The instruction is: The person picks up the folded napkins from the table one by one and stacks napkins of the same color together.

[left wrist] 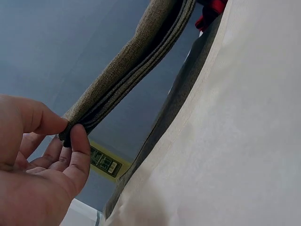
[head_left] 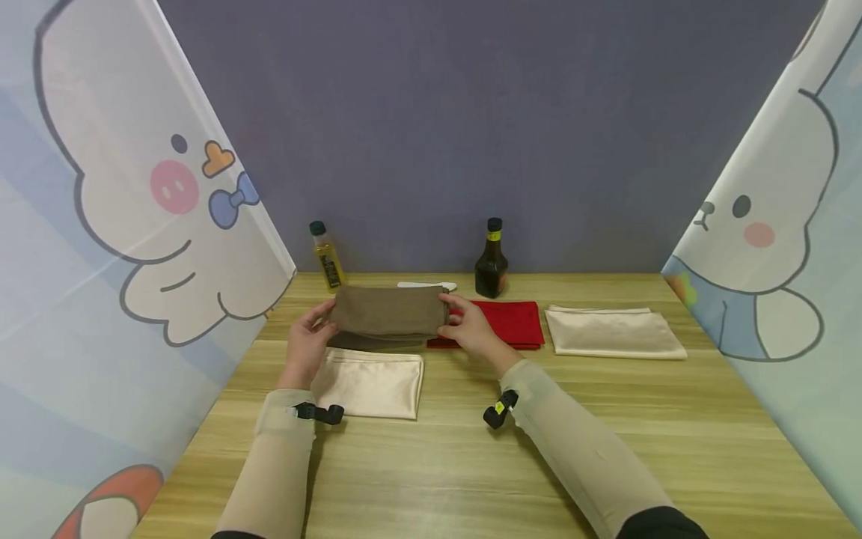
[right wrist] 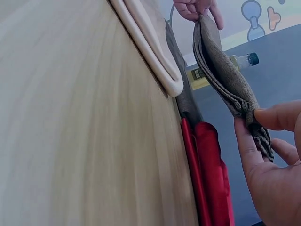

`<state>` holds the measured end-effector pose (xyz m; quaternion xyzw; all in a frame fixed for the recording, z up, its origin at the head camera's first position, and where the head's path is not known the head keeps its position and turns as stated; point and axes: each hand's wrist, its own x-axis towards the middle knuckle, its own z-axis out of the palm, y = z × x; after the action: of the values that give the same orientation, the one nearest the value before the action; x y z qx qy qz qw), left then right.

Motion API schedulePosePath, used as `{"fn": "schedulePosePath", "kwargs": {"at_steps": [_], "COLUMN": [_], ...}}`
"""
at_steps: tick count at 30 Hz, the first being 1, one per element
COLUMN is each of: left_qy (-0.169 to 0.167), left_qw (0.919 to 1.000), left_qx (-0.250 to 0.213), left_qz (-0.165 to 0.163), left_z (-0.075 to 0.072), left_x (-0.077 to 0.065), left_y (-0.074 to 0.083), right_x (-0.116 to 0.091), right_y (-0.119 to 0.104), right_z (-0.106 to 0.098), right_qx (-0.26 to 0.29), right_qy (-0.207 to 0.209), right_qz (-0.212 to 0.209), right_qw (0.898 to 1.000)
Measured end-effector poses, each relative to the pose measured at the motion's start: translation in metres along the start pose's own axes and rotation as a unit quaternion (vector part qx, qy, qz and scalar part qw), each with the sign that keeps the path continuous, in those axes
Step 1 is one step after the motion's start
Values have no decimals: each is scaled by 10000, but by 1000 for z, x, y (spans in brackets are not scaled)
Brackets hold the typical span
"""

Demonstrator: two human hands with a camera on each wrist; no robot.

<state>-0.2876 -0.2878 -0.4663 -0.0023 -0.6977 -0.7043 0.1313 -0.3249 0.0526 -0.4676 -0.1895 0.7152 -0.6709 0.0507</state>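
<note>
A folded brown cloth (head_left: 390, 311) is held up by its two ends. My left hand (head_left: 308, 344) pinches the left end between thumb and fingers, and my right hand (head_left: 471, 329) pinches the right end. The wrist views show its stacked layers (right wrist: 221, 70) sagging slightly between the hands. Below it lies another dark grey-brown cloth (right wrist: 187, 101), mostly covered in the head view. A folded cream satin cloth (head_left: 370, 383) lies nearer me, close to my left hand. Behind my right hand is a folded red cloth (head_left: 508, 323), partly hidden by that hand.
A second cream cloth (head_left: 614, 333) lies folded at the right. At the back stand a small oil bottle (head_left: 328, 258) with a green cap and a dark sauce bottle (head_left: 491, 263). A white utensil handle (head_left: 431, 285) shows behind the brown cloth. Printed curtains flank the wooden table (head_left: 539, 449).
</note>
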Motion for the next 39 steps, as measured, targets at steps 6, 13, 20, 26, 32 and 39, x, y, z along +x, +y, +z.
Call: {"fn": "schedulePosePath", "kwargs": {"at_steps": [6,13,20,26,32,39], "left_qy": [249,422,519,643,902,1286], "left_qw": [9997,9990,9981,9969,9939,9879], "left_qx": [61,100,133,187,482,760], "left_qz": [-31,-140,-315,-407,-412,-419], "left_z": [-4,-11,-15,-16,-18,-18], "left_x": [0,-2,-2,-1,-1,-1], "left_y": [-4,-9,-10,-10,-11,-14], "right_x": [7,10,14,19,21,25], "right_y": [6,8,8,10,8,8], "right_z": [10,20,26,32,38,45], "right_qx": [-120,-288,-354,-391,-472,-591], "right_qy": [126,49,-6,84,62,89], "right_qz": [187,403,512,518,523,435], "right_qw": [9997,9988,9981,9979,9975,9973]}}
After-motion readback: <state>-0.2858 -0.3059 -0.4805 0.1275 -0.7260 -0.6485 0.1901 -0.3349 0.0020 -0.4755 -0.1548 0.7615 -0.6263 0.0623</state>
